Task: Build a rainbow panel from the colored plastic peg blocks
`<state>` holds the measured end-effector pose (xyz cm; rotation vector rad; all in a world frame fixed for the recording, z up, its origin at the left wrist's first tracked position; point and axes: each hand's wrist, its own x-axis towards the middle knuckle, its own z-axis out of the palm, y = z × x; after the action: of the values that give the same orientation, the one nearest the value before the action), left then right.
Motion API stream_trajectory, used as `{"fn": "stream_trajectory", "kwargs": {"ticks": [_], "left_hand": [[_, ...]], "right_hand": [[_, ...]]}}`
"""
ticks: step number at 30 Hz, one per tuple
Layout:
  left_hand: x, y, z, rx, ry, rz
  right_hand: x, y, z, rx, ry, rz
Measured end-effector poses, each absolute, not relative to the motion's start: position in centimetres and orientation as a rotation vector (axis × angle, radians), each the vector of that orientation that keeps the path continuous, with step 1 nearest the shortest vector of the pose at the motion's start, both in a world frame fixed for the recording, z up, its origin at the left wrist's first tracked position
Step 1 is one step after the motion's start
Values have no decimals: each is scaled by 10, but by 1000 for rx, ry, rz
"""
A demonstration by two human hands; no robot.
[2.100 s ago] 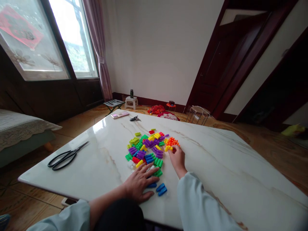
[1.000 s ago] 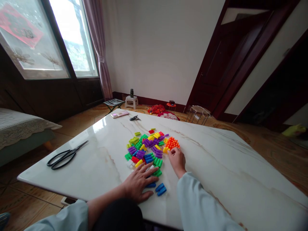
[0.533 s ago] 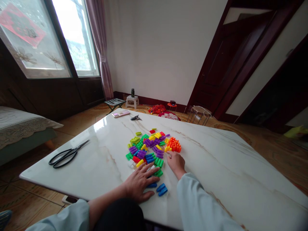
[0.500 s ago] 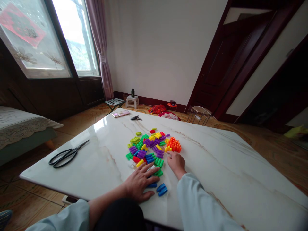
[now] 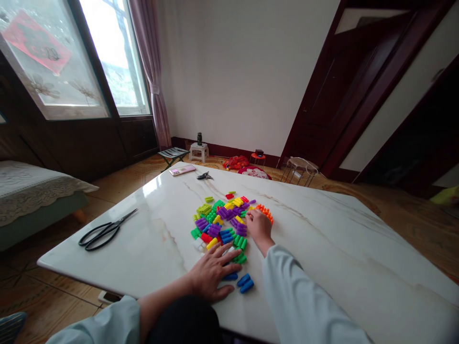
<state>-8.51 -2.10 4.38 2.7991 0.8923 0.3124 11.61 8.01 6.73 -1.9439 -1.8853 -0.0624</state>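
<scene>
A pile of bullet-shaped plastic building blocks in purple, green, yellow, red, blue and white lies on the marble-patterned table (image 5: pixel 322 239). My left hand (image 5: pixel 211 273) rests with fingers spread over the pile's near edge, partly covering green, white and blue blocks. Just right of its thumb lie blue blocks (image 5: pixel 245 283). At the pile's right side, my right hand (image 5: pixel 258 227) has its fingers closed together; whatever they hold is hidden. It partly covers a cluster of orange blocks (image 5: pixel 265 210) and is close to purple blocks (image 5: pixel 241 228).
Black-handled scissors (image 5: pixel 107 230) lie on the table's left side. Toward the far edge are a phone (image 5: pixel 182 169) and a bunch of keys (image 5: pixel 205 176). Beyond the table stand a white stool (image 5: pixel 198 152) with a dark jar, a folding stool (image 5: pixel 173 154) and a metal-legged stool (image 5: pixel 300 167).
My right hand has moved slightly farther up the pile, from beside the yellow blocks to in front of the orange cluster. My left hand stays spread; the view has shifted a little.
</scene>
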Motion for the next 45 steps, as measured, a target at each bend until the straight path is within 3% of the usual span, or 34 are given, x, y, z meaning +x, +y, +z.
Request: {"fn": "stream_trajectory", "kwargs": {"ticks": [9,17,24,35,45], "left_hand": [[-87,-21,40,2790,893,365],[-86,-21,39,2796,884,378],[-86,-20,39,2796,867,388],[-87,-19,37,2819,857,417],[-86,-21,41,2804,870,394]], "right_hand": [[73,117,83,-2226,-2071,49],[82,111,85,-1968,-1957,-88],[147,100,91,-1738,-1381,326],[200,65,40,-2091,-1751,54],[196,71,29,-1928,-1790,4]]}}
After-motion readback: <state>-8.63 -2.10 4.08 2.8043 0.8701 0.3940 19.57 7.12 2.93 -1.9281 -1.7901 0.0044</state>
